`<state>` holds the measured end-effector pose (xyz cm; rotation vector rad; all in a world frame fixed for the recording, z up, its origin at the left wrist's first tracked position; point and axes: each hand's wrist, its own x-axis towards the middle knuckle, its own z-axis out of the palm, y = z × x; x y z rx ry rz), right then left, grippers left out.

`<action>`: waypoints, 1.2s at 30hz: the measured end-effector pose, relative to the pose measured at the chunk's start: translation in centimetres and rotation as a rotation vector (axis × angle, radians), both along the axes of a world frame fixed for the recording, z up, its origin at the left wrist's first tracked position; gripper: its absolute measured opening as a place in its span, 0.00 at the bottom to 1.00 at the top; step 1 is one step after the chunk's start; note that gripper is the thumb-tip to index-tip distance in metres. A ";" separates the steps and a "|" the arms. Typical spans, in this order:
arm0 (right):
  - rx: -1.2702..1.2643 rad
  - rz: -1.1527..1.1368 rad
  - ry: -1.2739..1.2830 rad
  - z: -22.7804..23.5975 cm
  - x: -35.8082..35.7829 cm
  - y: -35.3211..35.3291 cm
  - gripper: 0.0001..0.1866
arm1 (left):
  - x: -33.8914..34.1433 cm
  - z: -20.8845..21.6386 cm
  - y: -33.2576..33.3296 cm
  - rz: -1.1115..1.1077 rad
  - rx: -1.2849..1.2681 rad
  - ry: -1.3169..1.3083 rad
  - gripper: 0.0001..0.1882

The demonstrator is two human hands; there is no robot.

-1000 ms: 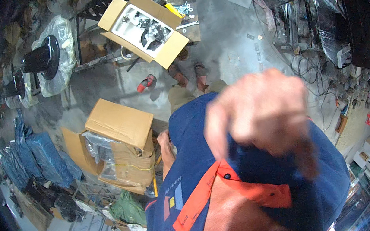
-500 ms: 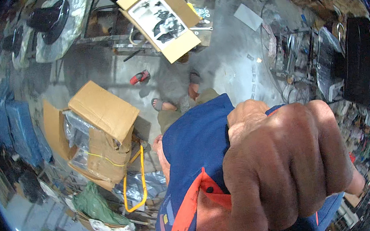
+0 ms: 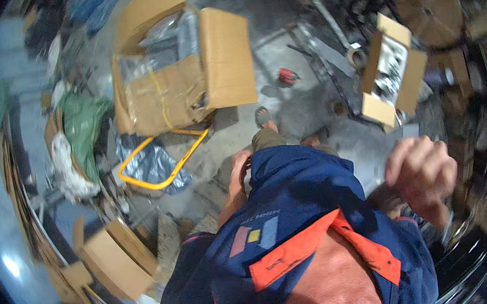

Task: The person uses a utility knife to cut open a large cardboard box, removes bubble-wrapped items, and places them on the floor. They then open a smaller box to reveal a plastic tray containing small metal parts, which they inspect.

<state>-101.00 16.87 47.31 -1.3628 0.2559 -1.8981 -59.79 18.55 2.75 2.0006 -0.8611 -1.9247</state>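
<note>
My right hand point(image 3: 423, 171) is raised in front of my right side, a little blurred. Its fingers are loosely bent and the thumb stands apart; nothing shows in it. My left hand point(image 3: 240, 166) hangs low at my left side, next to the hem of my dark blue shirt point(image 3: 304, 171) with its orange collar. The fingers of that hand are mostly hidden. Nearest to it on the left is a yellow tubular frame point(image 3: 164, 182), beside a big open cardboard box point(image 3: 228, 55) with clear plastic wrap inside.
To the far right stands an open carton point(image 3: 378, 108) holding metal-looking parts. A red and dark object point(image 3: 288, 76) lies on the concrete floor point(image 3: 268, 56). Green sacking point(image 3: 86, 126) and a smaller cardboard box point(image 3: 117, 264) are at left. A round brown disc point(image 3: 428, 9) is at far right.
My right hand has moved away from close before the camera, down and to the right. The view has turned, so the boxes sit farther right in the picture.
</note>
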 end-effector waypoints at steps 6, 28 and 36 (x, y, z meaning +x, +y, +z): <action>1.052 -0.384 1.331 -14.2 6.7 -8.0 0.13 | 6.2 -5.7 -6.9 0.152 -0.063 0.002 0.14; 0.582 0.398 1.680 -32.0 17.8 -36.0 0.15 | 6.9 -9.4 1.4 0.499 0.001 -0.188 0.20; 0.638 0.621 1.774 -45.9 19.3 -56.2 0.13 | -2.2 -1.0 -12.6 1.090 0.332 -0.148 0.20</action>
